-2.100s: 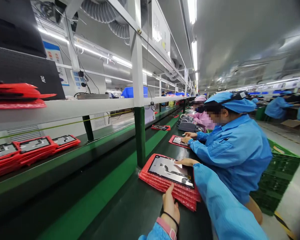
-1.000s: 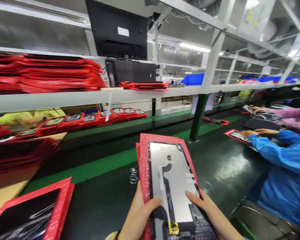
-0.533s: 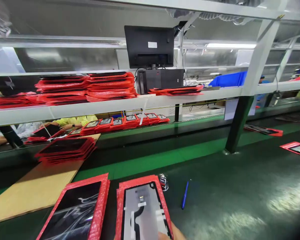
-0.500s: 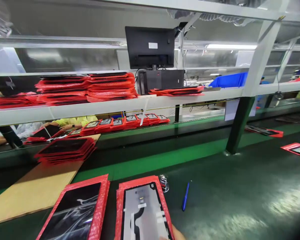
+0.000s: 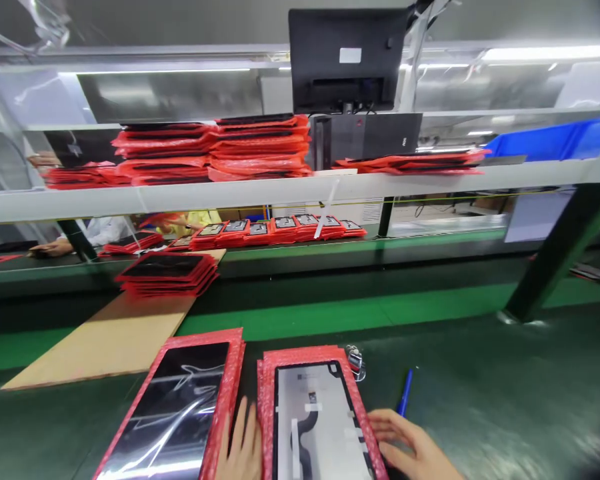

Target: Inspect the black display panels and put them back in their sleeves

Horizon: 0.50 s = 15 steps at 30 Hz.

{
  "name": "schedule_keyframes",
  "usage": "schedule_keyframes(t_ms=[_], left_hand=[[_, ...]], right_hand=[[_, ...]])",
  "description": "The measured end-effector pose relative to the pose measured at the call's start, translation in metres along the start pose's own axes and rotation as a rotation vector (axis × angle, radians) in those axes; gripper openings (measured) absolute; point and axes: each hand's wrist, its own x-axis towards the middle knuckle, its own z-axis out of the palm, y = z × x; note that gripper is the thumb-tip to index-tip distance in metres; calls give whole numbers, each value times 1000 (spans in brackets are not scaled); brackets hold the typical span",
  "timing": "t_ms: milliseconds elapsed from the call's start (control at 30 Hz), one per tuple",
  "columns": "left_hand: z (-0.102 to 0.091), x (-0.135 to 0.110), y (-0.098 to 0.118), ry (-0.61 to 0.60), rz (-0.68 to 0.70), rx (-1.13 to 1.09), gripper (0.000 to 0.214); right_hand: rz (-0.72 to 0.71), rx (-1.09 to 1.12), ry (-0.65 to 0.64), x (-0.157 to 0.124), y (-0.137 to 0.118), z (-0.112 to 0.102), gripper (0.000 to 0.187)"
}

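Hands at work over a dark green bench (image 5: pixel 480 400), as I saw them, clock hours being read from the centre of my view. At six o'clock a grey-backed panel (image 5: pixel 325 420) lay lengthwise on a stack of red sleeves (image 5: pixel 350 383), between my two hands. My left hand (image 5: pixel 241 443), between six and seven, was unclenched, its straight fingers set in the gap along the stack's left edge. My right hand (image 5: pixel 413 443), at five, was likewise released, its fingers loosely bent and their tips against the right edge, the thumb apart from them.

At seven o'clock, just beside my left hand, a glossy black panel (image 5: pixel 175 407), streaked with glare, rested on further red wrapping. At five, near the stack's far right corner, sat a small clear object (image 5: pixel 356 363), too small to identify. Between four and five a blue pen-shaped tool (image 5: pixel 405 393) lay just beyond my right hand, which partly hid it. At eight a tan board (image 5: pixel 110 347) bore a red-wrapped pile (image 5: pixel 167 267) at its far end. A shelf (image 5: pixel 230 198) crossed the view, carrying red bundles (image 5: pixel 260 147) at eleven and, at two, a blue bin (image 5: pixel 555 141).
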Motion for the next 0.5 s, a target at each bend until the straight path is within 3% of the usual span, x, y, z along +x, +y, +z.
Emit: schedule_keyframes(t_ms=[100, 167, 267, 400, 500], left_hand=[[-8, 12, 3, 50, 175, 278, 47], [-17, 17, -1, 87, 222, 414, 46], [-28, 20, -19, 156, 263, 421, 46], [-44, 21, -52, 211, 324, 509, 49], [-58, 22, -65, 132, 400, 783, 44]], right_hand=[[-13, -40, 29, 12, 1, 0, 36], [2, -70, 62, 17, 7, -7, 39], [-10, -177, 205, 22, 21, -29, 42], [-68, -605, 429, 20, 35, -57, 40], [87, -1022, 425, 18, 35, -59, 44]])
